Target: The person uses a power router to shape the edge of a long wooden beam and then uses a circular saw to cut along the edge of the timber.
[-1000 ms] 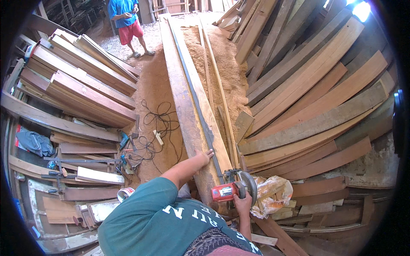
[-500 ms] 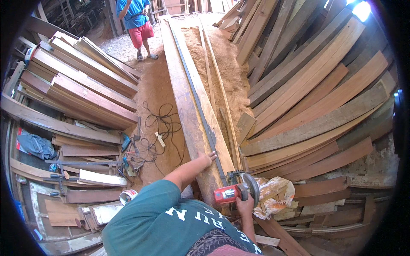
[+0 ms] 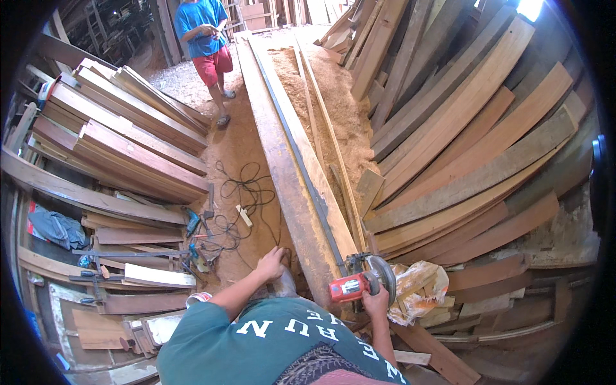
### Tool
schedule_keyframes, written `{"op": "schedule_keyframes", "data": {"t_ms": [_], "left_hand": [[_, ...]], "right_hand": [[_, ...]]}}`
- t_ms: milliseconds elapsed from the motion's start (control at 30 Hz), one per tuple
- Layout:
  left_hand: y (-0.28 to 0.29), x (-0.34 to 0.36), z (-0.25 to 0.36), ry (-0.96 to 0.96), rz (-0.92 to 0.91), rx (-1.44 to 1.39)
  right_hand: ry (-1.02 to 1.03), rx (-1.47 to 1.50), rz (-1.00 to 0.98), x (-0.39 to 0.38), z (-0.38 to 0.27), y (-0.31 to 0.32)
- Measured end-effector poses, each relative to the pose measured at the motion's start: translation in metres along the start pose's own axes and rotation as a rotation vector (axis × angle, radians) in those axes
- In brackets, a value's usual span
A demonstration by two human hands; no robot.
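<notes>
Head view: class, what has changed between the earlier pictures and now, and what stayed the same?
The left hand has come off the worn plank and moved left and back toward the body. The co-worker in the blue shirt has stepped nearer. The right hand keeps its grip on the red power tool, and the dark strip still lies lengthwise.

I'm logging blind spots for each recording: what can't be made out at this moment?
All in the head view:
- Underside of the red power tool: hidden by its own body and guard.
- Some fingertips of the right hand: hidden by the tool's handle.
- Palm side of the left hand: hidden by the hand's back.
- Head of the co-worker: cut off by the top edge.
</notes>
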State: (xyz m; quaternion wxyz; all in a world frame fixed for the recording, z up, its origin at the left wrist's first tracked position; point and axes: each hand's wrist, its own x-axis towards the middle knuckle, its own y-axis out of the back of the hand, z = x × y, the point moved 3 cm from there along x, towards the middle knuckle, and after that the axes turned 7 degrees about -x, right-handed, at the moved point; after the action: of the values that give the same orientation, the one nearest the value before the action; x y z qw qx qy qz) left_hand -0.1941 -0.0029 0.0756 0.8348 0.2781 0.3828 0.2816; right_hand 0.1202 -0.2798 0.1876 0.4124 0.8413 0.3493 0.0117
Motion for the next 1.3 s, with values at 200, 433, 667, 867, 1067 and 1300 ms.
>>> {"op": "schedule_keyframes", "data": {"t_ms": [200, 433, 667, 867, 1067, 1300], "left_hand": [[-0.046, -0.061, -0.079, 0.321, -0.258, -0.265], [-0.063, -0.056, -0.107, 0.331, -0.340, -0.186], [-0.066, -0.063, -0.109, 0.312, -0.342, -0.219], [-0.074, -0.062, -0.116, 0.335, -0.343, -0.295], [-0.076, -0.062, -0.120, 0.341, -0.352, -0.265], [-0.068, -0.068, -0.102, 0.359, -0.364, -0.259]], "right_hand": [[0.049, -0.009, 0.014, 0.000, -0.004, 0.000], [0.079, 0.025, 0.029, 0.005, 0.008, -0.010], [0.083, 0.001, 0.022, 0.000, -0.001, -0.004], [0.074, -0.003, 0.030, 0.005, 0.009, -0.010], [0.113, 0.007, 0.027, 0.006, 0.009, -0.011], [0.110, 0.054, 0.021, 0.006, 0.017, -0.011]]}}
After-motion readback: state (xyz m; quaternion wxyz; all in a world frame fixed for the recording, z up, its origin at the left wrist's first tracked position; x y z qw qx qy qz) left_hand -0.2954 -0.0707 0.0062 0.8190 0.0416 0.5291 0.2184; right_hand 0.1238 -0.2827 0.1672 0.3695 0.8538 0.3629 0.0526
